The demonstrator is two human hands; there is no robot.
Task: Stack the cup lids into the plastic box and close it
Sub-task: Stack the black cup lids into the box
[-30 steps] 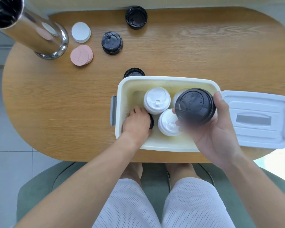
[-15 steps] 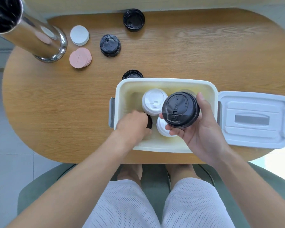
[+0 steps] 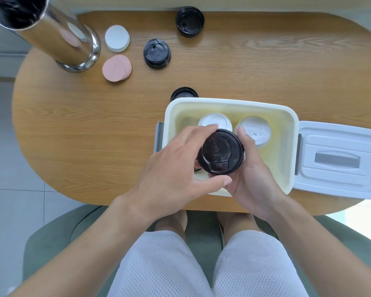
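A black cup lid (image 3: 220,152) hangs over the near left part of the white plastic box (image 3: 291,146). My left hand (image 3: 176,168) and my right hand (image 3: 251,174) both grip it by its rim. Inside the box, two white lid stacks show: one (image 3: 217,121) behind my left fingers, one (image 3: 256,129) to the right. The near lids in the box are hidden by my hands. The box's grey-white cover (image 3: 338,159) lies on the table to the right. Black lids sit on the table: one (image 3: 156,53), one upside down (image 3: 190,21), one (image 3: 183,94) behind the box.
A shiny metal cylinder (image 3: 58,33) stands at the far left. White discs (image 3: 117,38) and pink discs (image 3: 116,68) lie next to it. The wooden table's near edge (image 3: 94,196) runs just under my wrists, with my knees below.
My right hand has carried the black lid leftwards over the box. My left hand has come up out of the box and taken hold of the lid's left side.
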